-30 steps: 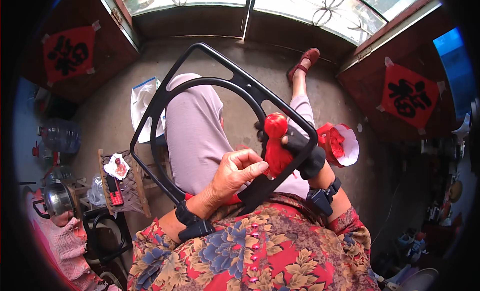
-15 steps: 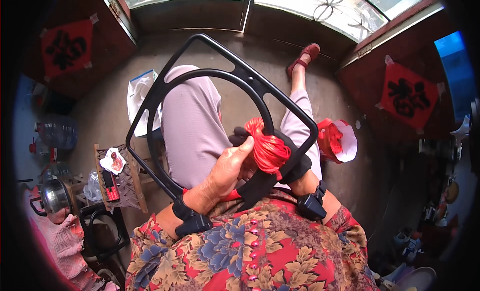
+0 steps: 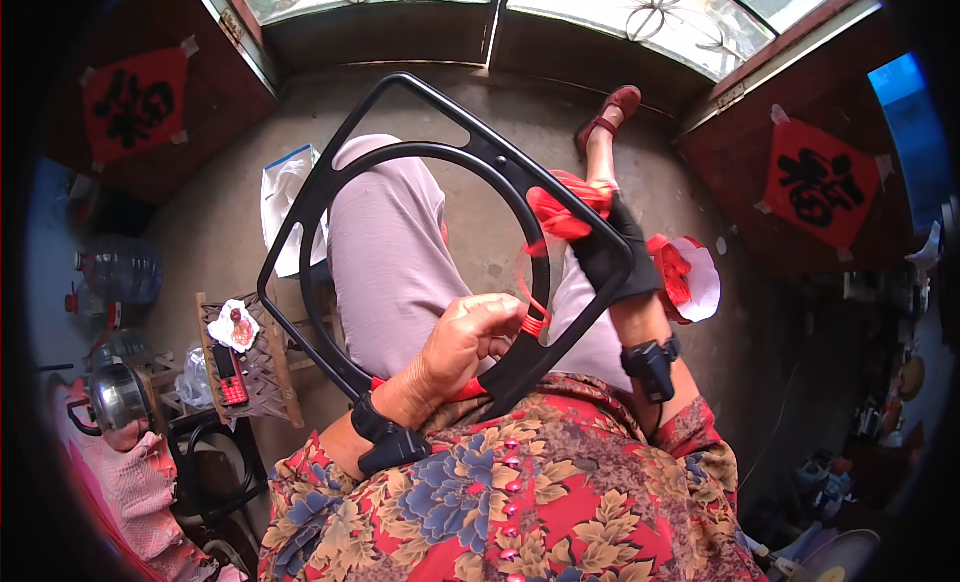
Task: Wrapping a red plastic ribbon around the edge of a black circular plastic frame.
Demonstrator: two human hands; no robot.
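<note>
A black frame (image 3: 440, 101), angular outside with a round ring inside, rests across my lap. Red plastic cord is wound around its ring (image 3: 534, 326) on the right, and a loose strand loops up from there. Just left of these windings, my bare left hand (image 3: 462, 340) has thumb and fingertips pinched together at the cord. Beyond the frame's right side, my right hand (image 3: 618, 244), in a black glove, grips a bundle of red cord (image 3: 562, 212); its fingers are partly hidden by the bundle and frame. More red wrapping (image 3: 468, 389) shows at the frame's near edge.
A small woven-top stool (image 3: 268, 367) at left carries a red phone (image 3: 231, 380) and white paper (image 3: 232, 327). Behind it lie a white bag (image 3: 284, 204) and clear bottles (image 3: 120, 269). A red-and-white bag (image 3: 690, 279) stands right of my leg. Glazed doors stand ahead.
My right hand has moved forward and right with the red cord bundle, drawing out a strand from the ring. My left hand stays by the ring, its thumb off the bundle.
</note>
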